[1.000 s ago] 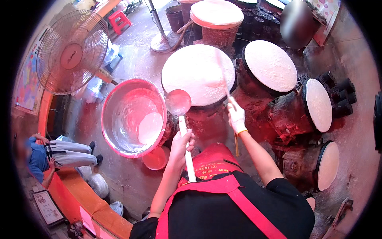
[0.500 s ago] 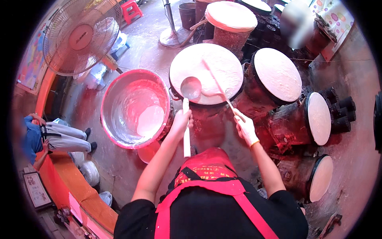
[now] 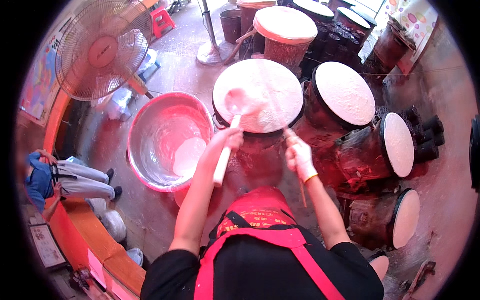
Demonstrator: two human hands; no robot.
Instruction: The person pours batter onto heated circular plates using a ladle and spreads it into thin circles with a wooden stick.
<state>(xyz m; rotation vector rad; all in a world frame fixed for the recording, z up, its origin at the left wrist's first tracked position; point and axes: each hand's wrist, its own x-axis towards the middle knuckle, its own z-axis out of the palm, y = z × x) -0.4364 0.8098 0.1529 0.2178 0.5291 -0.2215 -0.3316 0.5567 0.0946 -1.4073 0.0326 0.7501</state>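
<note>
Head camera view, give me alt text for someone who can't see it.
A person's left hand holds a ladle over a round white cooking drum, while the gloved right hand holds a thin stick across it. A large metal basin of white batter sits to the left, with more white-topped drums to the right.

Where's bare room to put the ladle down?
Bare floor lies between the fan and the basin, and below the basin. To the right it is crowded: white-topped drums stand packed together. The ladle hovers over the nearest drum.

black short-sleeved shirt, red apron straps — a white glove on the right hand (image 3: pixel 299 156).
</note>
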